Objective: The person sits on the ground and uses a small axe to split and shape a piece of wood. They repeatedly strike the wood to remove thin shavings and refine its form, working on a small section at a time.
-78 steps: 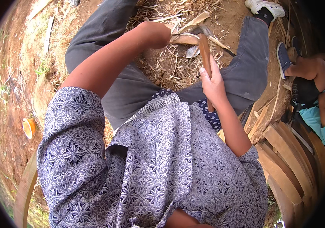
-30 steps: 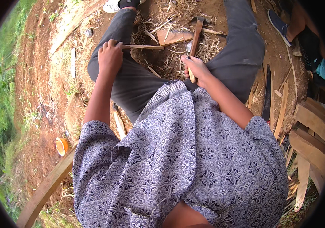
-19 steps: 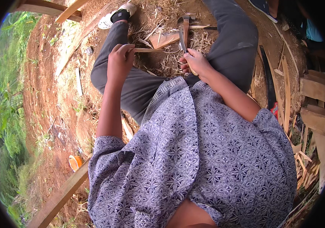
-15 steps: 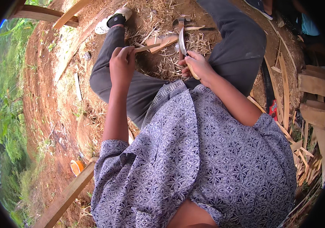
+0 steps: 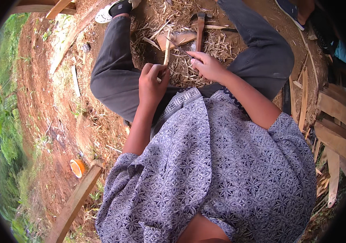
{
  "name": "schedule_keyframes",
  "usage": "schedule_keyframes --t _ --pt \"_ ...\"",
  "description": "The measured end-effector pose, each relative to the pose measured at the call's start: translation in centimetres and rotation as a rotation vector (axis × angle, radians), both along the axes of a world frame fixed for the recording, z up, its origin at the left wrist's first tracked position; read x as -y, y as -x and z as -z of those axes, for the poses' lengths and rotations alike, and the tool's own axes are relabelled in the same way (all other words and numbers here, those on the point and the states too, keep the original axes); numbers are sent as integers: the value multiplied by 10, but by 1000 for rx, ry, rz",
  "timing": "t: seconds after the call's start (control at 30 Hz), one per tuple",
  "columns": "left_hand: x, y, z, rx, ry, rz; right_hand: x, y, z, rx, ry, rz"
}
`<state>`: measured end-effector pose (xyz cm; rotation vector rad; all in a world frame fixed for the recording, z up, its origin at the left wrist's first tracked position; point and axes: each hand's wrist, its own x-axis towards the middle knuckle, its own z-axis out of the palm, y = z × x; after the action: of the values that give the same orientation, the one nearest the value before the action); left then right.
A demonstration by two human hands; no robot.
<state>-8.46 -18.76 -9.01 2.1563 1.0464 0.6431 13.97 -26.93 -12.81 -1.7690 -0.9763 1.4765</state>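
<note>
In front of my lap, my left hand (image 5: pixel 153 83) is closed around the lower end of a thin pale wooden stick (image 5: pixel 167 53), which points away from me. My right hand (image 5: pixel 208 66) grips a knife (image 5: pixel 179 47) with a dark, narrow-looking blade. Its tip reaches the stick's upper part; whether it touches or only crosses in front, I cannot tell. The handle is mostly hidden in my fist. Beyond both hands a wood block (image 5: pixel 186 37) lies on the ground among shavings (image 5: pixel 181 69). A hammer (image 5: pixel 200 32) with a wooden handle rests just right of the block.
My bent legs (image 5: pixel 114 77) frame the work spot. Stacked wood pieces (image 5: pixel 334 106) and long strips (image 5: pixel 303 99) lie at the right. Another person's shoe (image 5: pixel 289 12) shows at the top right. At the lower left are an orange bowl-like object (image 5: pixel 77 167) and a timber beam (image 5: pixel 75 202).
The stick has swung from pointing right to pointing away from me as my left hand moved right and nearer. My right hand turned the knife, bringing its blade leftward to the stick.
</note>
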Motion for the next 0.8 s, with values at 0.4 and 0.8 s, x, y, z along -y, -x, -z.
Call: schedule_keyframes --t 0.4,0.8 --pt "-16 -26 -18 19 -235 246 -68 -47 10 466 -168 -461" --pt "-14 -46 -4 344 68 406 -104 -49 -25 372 137 -600"
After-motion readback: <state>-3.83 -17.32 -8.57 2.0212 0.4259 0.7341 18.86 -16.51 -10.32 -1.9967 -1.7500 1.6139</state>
